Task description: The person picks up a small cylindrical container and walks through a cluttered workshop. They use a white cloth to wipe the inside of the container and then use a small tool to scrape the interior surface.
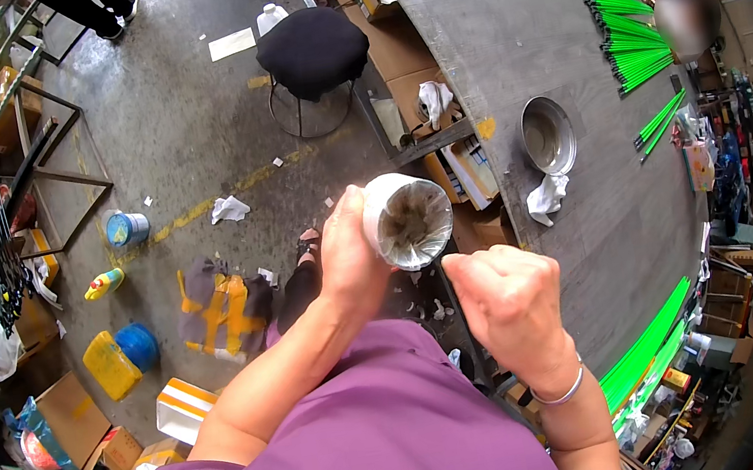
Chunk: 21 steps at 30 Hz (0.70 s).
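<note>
My left hand (348,258) is wrapped round a white cylindrical container (379,203) in front of my chest. Its mouth is tilted toward me, and the greyish inside looks lined with crinkled clear plastic. Just right of it is my right hand (512,302), closed in a fist with the knuckles up; whatever the fingers may hold is hidden. On the grey table to the right lie a round metal bowl (557,110) and, beside it, a crumpled white cloth or paper (547,198).
The grey table (501,25) carries bundles of thin green rods (625,24) with black ends. Near its far left edge stands a black round stool (312,52). A blue can (127,228), a yellow jug (112,366) and boxes sit on the floor at left. Another person is at the table's far side.
</note>
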### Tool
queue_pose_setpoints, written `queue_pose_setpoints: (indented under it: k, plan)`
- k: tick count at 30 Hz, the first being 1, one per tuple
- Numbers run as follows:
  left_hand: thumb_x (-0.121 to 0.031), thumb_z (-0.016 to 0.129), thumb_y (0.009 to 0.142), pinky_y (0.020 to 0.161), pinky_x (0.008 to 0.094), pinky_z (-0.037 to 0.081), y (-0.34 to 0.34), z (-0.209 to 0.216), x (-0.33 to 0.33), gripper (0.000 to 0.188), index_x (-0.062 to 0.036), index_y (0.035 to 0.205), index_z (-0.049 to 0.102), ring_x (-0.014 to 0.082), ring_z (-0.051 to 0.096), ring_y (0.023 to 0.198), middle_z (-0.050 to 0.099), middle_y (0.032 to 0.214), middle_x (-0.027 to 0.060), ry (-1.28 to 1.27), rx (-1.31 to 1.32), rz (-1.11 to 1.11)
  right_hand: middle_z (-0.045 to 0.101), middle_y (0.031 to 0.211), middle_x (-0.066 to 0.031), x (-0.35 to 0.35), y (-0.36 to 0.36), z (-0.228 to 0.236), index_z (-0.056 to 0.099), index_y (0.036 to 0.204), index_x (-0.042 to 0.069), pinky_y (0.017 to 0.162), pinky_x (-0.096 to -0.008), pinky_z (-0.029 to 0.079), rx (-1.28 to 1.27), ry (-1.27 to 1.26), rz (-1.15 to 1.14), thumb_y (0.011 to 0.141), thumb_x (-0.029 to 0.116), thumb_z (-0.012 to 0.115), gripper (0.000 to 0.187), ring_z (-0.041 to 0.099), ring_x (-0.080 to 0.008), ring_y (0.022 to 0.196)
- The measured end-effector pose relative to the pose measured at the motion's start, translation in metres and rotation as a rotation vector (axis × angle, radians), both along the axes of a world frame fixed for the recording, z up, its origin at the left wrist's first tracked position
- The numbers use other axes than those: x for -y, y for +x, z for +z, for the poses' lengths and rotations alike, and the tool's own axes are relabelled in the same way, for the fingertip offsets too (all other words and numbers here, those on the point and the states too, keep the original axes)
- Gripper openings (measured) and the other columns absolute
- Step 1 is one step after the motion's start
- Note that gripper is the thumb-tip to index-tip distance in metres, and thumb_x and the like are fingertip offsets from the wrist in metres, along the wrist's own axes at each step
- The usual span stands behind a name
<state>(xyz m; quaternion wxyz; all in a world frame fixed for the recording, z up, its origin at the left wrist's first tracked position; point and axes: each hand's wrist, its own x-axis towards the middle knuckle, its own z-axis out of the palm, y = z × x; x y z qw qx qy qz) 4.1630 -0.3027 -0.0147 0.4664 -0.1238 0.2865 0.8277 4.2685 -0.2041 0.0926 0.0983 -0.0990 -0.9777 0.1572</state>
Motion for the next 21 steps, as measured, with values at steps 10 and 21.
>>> queue_pose_setpoints:
  k: [10,21]
  plan:
    - [-0.032,0.04,0.102,0.083,0.0334,0.051,-0.003,-0.005,0.001,0.031,-0.0062,0.1,0.057,0.0159,0.061,0.09,0.064,0.099,0.0062,0.053,-0.008,0.006,0.062,0.067,-0.0119,-0.009,-0.006,0.003,0.066,0.081,0.001,0.054,-0.0351,0.046,-0.02,-0.073,-0.085,0.074,-0.001,0.068,0.008,0.06,-0.0282,0.06]
    - [-0.031,0.03,0.103,0.085,0.0367,0.051,-0.002,-0.009,0.001,0.038,-0.0007,0.109,0.052,0.0212,0.062,0.094,0.062,0.104,0.0125,-0.015,0.006,-0.006,0.047,0.055,-0.0054,-0.014,-0.007,-0.015,0.052,0.066,0.009,0.047,-0.0351,0.041,-0.056,0.022,-0.058,0.071,0.001,0.062,0.013,0.052,-0.0227,0.053]
